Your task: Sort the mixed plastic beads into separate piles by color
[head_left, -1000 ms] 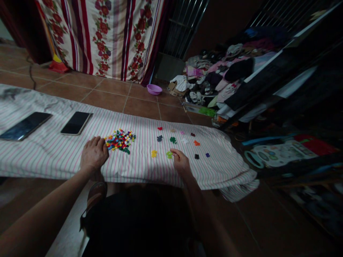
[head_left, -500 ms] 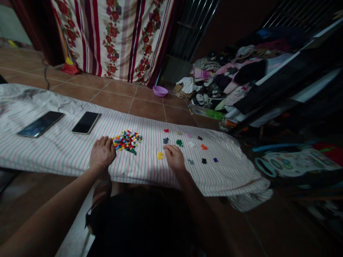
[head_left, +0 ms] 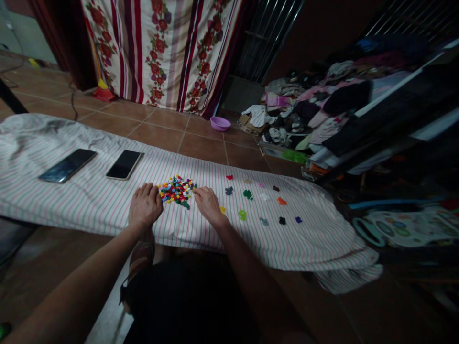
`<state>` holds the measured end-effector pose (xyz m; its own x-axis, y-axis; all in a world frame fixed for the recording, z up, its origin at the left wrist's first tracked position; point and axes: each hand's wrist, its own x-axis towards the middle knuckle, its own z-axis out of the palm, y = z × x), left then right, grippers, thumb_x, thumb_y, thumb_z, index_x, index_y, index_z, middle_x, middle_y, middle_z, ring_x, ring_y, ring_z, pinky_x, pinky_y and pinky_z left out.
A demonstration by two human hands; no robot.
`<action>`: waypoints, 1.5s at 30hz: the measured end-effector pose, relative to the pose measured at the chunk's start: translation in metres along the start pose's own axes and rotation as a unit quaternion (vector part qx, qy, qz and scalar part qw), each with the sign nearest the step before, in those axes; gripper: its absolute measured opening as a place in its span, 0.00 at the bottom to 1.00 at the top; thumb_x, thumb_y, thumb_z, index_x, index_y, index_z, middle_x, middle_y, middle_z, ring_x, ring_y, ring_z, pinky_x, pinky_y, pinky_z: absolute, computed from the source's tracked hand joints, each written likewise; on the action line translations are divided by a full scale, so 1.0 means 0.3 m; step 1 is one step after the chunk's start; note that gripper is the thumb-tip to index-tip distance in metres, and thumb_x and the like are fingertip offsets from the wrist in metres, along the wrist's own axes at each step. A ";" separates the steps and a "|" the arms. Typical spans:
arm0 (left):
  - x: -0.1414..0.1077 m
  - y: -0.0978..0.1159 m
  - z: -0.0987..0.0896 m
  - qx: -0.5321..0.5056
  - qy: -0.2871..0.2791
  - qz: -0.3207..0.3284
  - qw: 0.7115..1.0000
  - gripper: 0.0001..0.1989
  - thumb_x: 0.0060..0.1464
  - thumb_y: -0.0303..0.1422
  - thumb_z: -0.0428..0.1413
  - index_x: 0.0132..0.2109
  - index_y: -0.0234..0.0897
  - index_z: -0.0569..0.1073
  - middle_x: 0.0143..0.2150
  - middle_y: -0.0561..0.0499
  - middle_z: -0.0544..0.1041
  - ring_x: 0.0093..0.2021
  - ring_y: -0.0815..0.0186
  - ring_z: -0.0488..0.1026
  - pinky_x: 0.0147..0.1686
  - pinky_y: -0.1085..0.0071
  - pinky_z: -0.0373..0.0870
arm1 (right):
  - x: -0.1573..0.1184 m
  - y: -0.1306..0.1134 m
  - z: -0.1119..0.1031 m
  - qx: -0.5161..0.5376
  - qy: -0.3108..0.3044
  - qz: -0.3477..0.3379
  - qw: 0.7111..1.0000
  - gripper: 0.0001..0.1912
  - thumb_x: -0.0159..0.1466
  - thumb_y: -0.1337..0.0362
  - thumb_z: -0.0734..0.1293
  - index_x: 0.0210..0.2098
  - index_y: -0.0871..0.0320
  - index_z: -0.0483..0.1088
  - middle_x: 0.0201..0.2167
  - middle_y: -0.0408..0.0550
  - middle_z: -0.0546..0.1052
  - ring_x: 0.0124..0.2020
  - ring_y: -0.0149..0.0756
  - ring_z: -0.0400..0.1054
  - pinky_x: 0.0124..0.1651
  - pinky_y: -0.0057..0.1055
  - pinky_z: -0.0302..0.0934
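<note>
A multicoloured bead pile [head_left: 177, 190] lies on pink-and-grey-striped white cloth [head_left: 186, 224], with a lime-green cluster [head_left: 243, 215] and an orange cluster [head_left: 281, 201] to its right.

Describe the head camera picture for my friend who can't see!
A person's left hand and right hand flank a pile of colorful pieces on striped cloth. Single-colored clusters lie to the right, two phones to the left.

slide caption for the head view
Left hand and right hand flank a multicolored pile of small pieces, single-color clusters nearby on striped cloth.
</note>
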<state>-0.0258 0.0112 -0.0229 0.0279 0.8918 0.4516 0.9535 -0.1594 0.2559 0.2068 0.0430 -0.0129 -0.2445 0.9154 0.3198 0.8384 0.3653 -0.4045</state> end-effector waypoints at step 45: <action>0.000 0.004 -0.021 0.013 -0.021 -0.002 1.000 0.22 0.63 0.35 0.39 0.53 0.29 0.72 0.59 0.32 0.72 0.62 0.48 0.67 0.62 0.50 0.60 | -0.049 0.010 -0.064 0.007 0.015 0.037 0.999 0.11 0.69 0.66 0.63 0.43 0.55 0.78 0.40 0.50 0.78 0.44 0.38 0.70 0.51 0.33 0.62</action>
<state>-0.0265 0.0084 -0.0173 0.0365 0.9098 0.4135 0.9613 -0.1451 0.2343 0.2224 0.0274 -0.0024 -0.1675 0.9349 0.3130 0.8471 0.2989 -0.4395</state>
